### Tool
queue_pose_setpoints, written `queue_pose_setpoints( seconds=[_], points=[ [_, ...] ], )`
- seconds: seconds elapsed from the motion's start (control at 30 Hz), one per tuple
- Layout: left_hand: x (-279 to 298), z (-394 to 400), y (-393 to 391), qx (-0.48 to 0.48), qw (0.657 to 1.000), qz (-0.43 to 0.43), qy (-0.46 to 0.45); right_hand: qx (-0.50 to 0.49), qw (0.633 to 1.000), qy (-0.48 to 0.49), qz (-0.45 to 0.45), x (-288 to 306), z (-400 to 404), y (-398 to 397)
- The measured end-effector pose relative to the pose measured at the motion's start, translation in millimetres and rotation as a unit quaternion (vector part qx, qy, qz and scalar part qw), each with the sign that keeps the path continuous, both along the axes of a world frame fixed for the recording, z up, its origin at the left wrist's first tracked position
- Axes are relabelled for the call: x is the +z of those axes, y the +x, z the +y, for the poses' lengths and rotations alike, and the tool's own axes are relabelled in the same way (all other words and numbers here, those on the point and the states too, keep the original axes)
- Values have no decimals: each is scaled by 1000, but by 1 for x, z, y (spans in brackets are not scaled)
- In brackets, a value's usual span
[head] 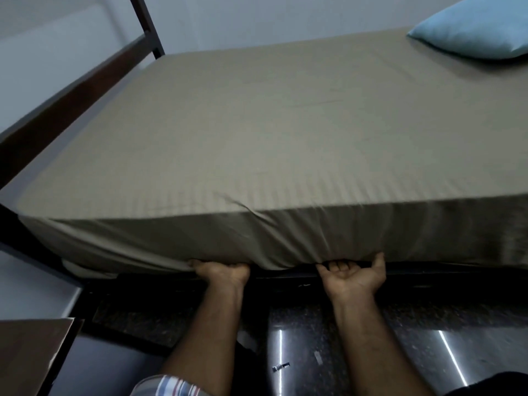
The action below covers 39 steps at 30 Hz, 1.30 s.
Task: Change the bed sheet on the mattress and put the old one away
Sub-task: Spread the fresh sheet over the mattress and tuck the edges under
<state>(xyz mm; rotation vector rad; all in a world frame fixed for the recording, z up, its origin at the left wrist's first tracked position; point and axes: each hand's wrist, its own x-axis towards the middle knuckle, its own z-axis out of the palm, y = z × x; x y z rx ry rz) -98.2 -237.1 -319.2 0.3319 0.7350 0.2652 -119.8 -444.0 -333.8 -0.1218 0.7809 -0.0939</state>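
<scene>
Spreading across most of the view, the mattress point(285, 232) lies on a dark wooden bed frame point(71, 101) and is covered by a taut beige bed sheet point(271, 132) with faint woven stripes; the sheet runs smooth over the top and falls in soft gathers down the near side, where its lower edge bunches along the bottom of the mattress. Beyond the bed stands a pale wall point(257, 18), and a dark post of the frame rises at the far left corner. Below the near edge is a dark, glossy speckled floor point(414, 352) that mirrors two bright strips of light. A light blue pillow point(471, 30) rests on the sheet at the far right corner. At the lower left a brown tabletop point(31, 347) pokes into view, near the foot corner of the bed. Both bare forearms reach forward to the underside of the near mattress edge. The left hand point(223, 272) is curled, knuckles up, with its fingers closed on the gathered hem of the sheet at the bottom of the mattress. The right hand point(351, 274) is turned palm up, with its fingers bent upward and in under the mattress edge, thumb raised against the sheet's side fabric, so it cups the lower edge. A striped sleeve point(171, 385) shows at the bottom.
</scene>
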Motion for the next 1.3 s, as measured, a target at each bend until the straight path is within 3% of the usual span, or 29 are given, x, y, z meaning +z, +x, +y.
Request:
queue_pose_setpoints(
  seconds=[0.1, 0.2, 0.27, 0.47, 0.6, 0.7, 0.8, 0.9, 1.03, 1.1, 1.17, 1.2, 1.3],
  points=[
    [-3, 23, -11, -129, 989, 66, 41, 9, 999, -33, 10, -2, 2, -5],
    [-7, 57, -22, -287, 931, 181, 130, 23, 996, -80, 22, -4, 5, -10],
    [-11, 71, -26, -312, 905, 231, 176, 39, 990, -127, 42, -6, 6, -11],
    [-25, 66, -32, -155, 944, 238, 168, 70, 952, -256, 155, -12, 15, -21],
    [-27, 89, -32, -12, 951, 244, 189, 115, 950, -260, 129, -9, 40, -27],
    [-23, 102, -25, 56, 944, 248, 209, 147, 925, -343, 73, -2, 67, -33],
    [-27, 101, -18, 71, 922, 264, 274, 173, 869, -460, -59, 20, 100, -42],
    [-26, 106, -19, 46, 878, 288, 379, 170, 817, -520, -184, 66, 112, -38],
    [-4, 128, -27, 57, 810, 331, 481, 93, 787, -558, -245, 129, 85, 0],
    [12, 124, -30, 129, 768, 317, 541, 95, 727, -645, -217, 148, 64, 25],
    [43, 101, -27, 113, 763, 272, 575, 152, 626, -745, -171, 152, 49, 50],
    [63, 91, -23, 95, 777, 254, 568, 189, 562, -789, -159, 152, 44, 58],
    [102, 71, -16, 39, 874, 244, 418, 320, 397, -846, -157, 148, 43, 62]
  ],
)
